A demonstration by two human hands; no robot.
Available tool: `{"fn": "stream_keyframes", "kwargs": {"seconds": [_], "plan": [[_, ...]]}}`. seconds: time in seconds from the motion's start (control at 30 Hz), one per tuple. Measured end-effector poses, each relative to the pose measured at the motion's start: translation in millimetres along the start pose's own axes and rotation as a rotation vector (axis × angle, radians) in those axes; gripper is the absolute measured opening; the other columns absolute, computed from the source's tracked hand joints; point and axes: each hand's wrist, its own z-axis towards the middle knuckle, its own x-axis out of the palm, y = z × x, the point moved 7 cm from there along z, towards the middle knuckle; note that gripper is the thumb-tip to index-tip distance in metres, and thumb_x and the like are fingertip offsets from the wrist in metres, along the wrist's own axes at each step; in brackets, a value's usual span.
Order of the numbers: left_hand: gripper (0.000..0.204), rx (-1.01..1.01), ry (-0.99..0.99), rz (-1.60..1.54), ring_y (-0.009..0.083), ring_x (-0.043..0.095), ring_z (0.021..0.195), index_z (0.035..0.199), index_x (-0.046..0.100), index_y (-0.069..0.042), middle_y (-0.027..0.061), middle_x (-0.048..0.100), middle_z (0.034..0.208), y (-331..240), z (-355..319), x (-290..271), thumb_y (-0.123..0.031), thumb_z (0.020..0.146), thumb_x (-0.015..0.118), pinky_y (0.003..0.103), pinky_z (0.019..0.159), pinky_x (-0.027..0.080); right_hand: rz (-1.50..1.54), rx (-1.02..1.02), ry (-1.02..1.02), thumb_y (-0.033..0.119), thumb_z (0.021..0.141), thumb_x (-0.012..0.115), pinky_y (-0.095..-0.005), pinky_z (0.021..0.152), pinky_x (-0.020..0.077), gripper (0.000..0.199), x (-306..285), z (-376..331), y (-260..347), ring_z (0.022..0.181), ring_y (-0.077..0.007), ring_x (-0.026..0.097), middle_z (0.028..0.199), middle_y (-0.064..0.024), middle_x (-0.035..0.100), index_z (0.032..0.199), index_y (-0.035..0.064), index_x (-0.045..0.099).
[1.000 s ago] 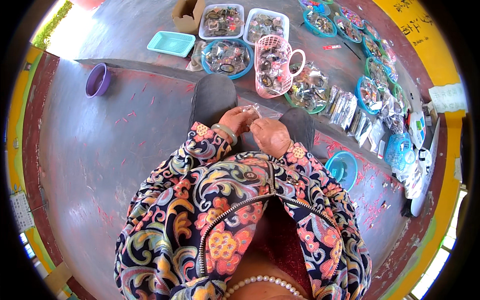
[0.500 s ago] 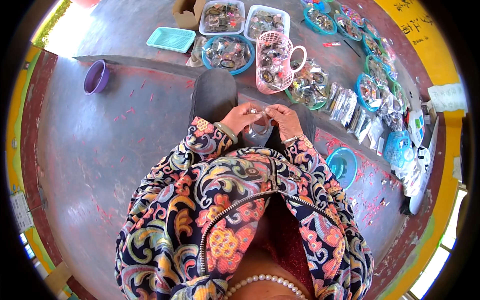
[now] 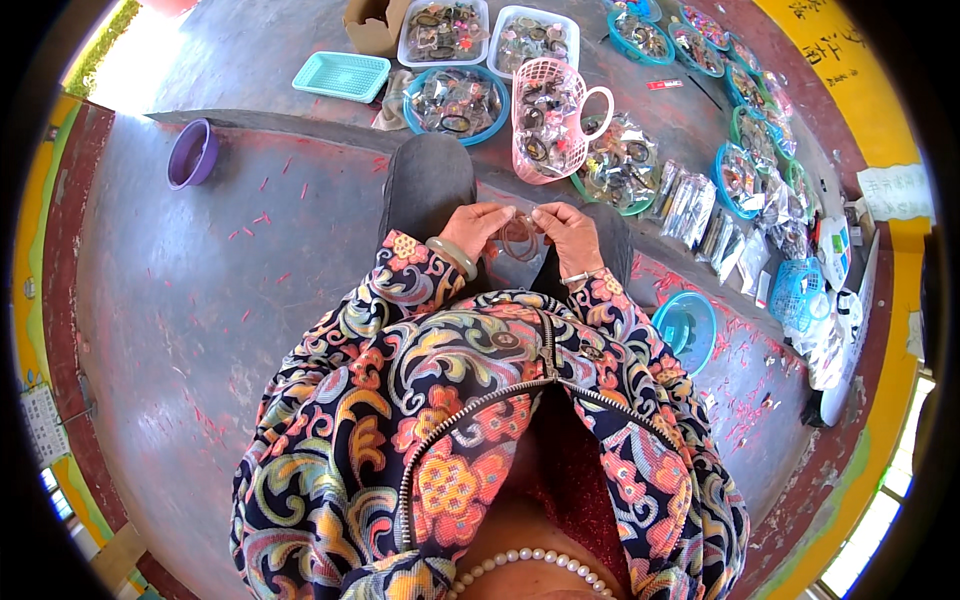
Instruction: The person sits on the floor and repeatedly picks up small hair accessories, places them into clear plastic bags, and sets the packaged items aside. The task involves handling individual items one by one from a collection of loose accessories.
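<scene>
Above my lap, my left hand (image 3: 474,229) and my right hand (image 3: 570,238) face each other, each pinching an upper corner of a small clear plastic bag (image 3: 522,270). Brown, ring-shaped bands (image 3: 519,238), which look like hair ties, show between the hands; they seem to be in the bag, though the clear film makes this hard to tell. Just beyond my knees stands a pink handled basket (image 3: 549,122) of bagged dark bands. To its left is a blue basin (image 3: 456,105) of similar bags, and to its right a green basket (image 3: 617,165).
White trays (image 3: 492,62) and an empty teal tray (image 3: 341,77) sit on the raised ledge, near a cardboard box (image 3: 374,24). Flat packets (image 3: 685,208) and more baskets (image 3: 737,182) line the right. A blue basin (image 3: 686,334) and a purple basin (image 3: 193,155) rest on the floor.
My fingers have moved slightly apart along the bag's top. The brown bands now show higher and more clearly between my hands.
</scene>
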Motion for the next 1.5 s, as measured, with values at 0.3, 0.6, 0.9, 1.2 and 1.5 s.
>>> {"fn": "stream_keyframes", "kwargs": {"seconds": [0.3, 0.6, 0.9, 1.2, 1.5], "plan": [[0.031, 0.054, -0.067, 0.012, 0.0063, 0.047, 0.048, 0.095, 0.057, 0.001, 0.0041, 0.058, 0.07, 1, 0, -5, -0.026, 0.082, 0.053, 0.018, 0.039, 0.035, 0.03, 0.039, 0.055, 0.014, 0.073, 0.064, -0.0181, 0.052, 0.0341, 0.014, 7, -2, -5, 0.056, -0.0045, 0.045, 0.067, 0.0015, 0.056, 0.08, 0.0026, 0.061], [0.027, 0.021, -0.067, 0.026, 0.0052, 0.039, 0.04, 0.088, 0.058, 0.0, 0.0016, 0.055, 0.063, 6, 3, -7, -0.025, 0.081, 0.054, 0.018, 0.036, 0.031, 0.098, 0.022, -0.048, 0.013, 0.074, 0.063, -0.0181, 0.051, 0.036, 0.013, 2, -1, -9, 0.054, -0.0053, 0.047, 0.065, 0.0005, 0.058, 0.079, 0.002, 0.062], [0.015, -0.1, 0.082, 0.023, 0.003, 0.036, 0.039, 0.084, 0.059, -0.001, 0.001, 0.056, 0.064, 15, 4, 1, -0.015, 0.078, 0.058, 0.016, 0.034, 0.026, 0.175, 0.046, -0.152, 0.016, 0.073, 0.065, -0.0189, 0.05, 0.0364, 0.015, -7, 2, -16, 0.052, -0.0058, 0.047, 0.063, -0.0001, 0.057, 0.077, 0.002, 0.061], [0.016, -0.115, 0.084, 0.023, 0.0031, 0.034, 0.038, 0.084, 0.06, -0.001, 0.0003, 0.055, 0.062, 16, 4, 1, -0.015, 0.076, 0.06, 0.017, 0.034, 0.024, 0.216, 0.003, -0.181, 0.018, 0.072, 0.066, -0.0197, 0.05, 0.037, 0.016, -10, 3, -16, 0.053, -0.0074, 0.048, 0.063, -0.0007, 0.056, 0.075, 0.0023, 0.061], [0.015, -0.08, 0.138, 0.254, 0.0032, 0.034, 0.036, 0.078, 0.062, -0.002, -0.0018, 0.051, 0.053, 16, 3, 4, -0.017, 0.076, 0.06, 0.019, 0.033, 0.024, 0.181, 0.169, 0.095, 0.015, 0.072, 0.065, -0.0192, 0.058, 0.0379, 0.015, 2, 9, -12, 0.063, -0.0074, 0.051, 0.07, -0.0001, 0.058, 0.081, 0.0026, 0.061]]}}
